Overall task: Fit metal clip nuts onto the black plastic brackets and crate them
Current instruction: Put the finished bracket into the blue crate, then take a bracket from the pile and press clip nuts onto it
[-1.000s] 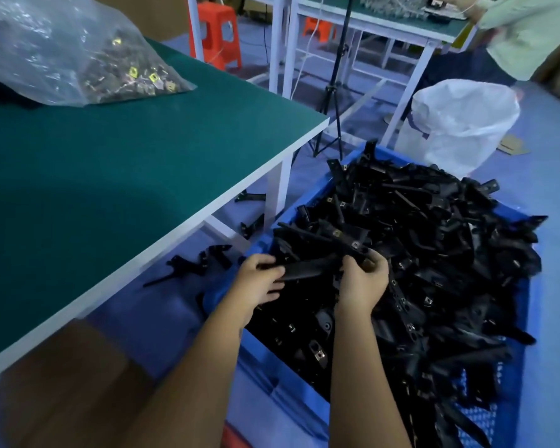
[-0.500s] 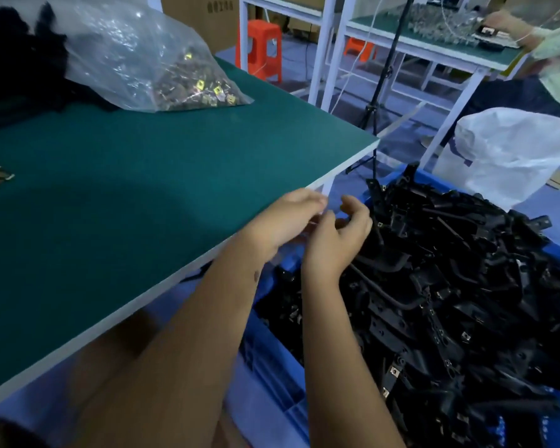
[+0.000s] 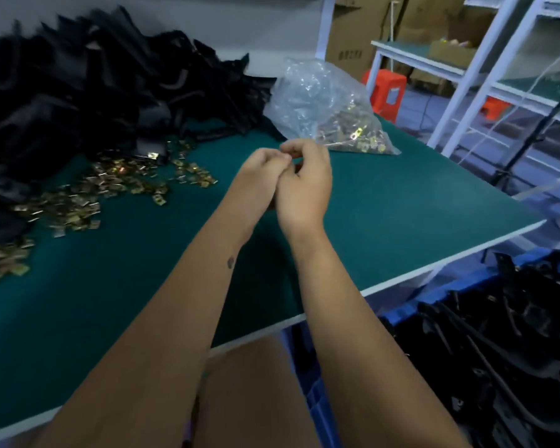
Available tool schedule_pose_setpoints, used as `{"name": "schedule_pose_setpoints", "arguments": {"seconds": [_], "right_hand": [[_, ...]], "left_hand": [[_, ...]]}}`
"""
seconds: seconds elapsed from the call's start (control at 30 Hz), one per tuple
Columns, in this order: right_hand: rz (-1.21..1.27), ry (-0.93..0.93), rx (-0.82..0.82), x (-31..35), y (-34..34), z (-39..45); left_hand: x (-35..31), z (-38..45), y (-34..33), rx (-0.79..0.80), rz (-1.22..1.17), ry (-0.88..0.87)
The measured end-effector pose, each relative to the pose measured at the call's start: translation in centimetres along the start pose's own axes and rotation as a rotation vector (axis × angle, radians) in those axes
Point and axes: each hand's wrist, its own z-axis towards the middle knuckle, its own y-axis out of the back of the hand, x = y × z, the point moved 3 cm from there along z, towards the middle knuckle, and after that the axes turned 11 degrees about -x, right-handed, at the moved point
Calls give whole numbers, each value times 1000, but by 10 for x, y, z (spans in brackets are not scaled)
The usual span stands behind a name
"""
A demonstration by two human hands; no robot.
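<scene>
The green worktop (image 3: pixel 385 215) fills most of the view, its white edge running from the lower left up to the right. Across its far left lies a large heap of black plastic brackets (image 3: pixel 88 92), blurred, piled against the wall. To the right of the worktop and lower, a blue crate (image 3: pixel 317 402) stands on the floor, holding more black brackets (image 3: pixel 505 357) with small metal clips visible on a few. Behind it are white-framed shelves (image 3: pixel 485 72), cardboard boxes (image 3: pixel 359 30) and an orange stool (image 3: pixel 387 92).

At the far middle of the worktop sits a clear plastic bag (image 3: pixel 317 101), crumpled, with brass-coloured clip nuts showing through its lower right corner. Just in front of the bracket heap, loose clip nuts (image 3: pixel 117 185) are scattered in a band that trails toward the left edge of the worktop.

Both forearms reach out from the bottom of the view over the worktop. The left hand (image 3: pixel 259 176) and right hand (image 3: pixel 304 182) meet above the green surface, in front of the bag, pressed side by side. The fingers of both hands are curled inward with their tips drawn together at the top; whether they pinch anything between them I cannot tell, since the spot is blurred and hidden by the knuckles. No bracket shows in either hand
</scene>
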Motion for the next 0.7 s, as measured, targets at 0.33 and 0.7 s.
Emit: {"name": "schedule_pose_setpoints", "arguments": {"seconds": [0.33, 0.7], "right_hand": [[-177, 260, 452, 15, -131, -54], [-581, 288, 788, -3, -187, -39]], "left_hand": [[33, 23, 131, -463, 239, -112], [39, 44, 149, -751, 212, -77]]}}
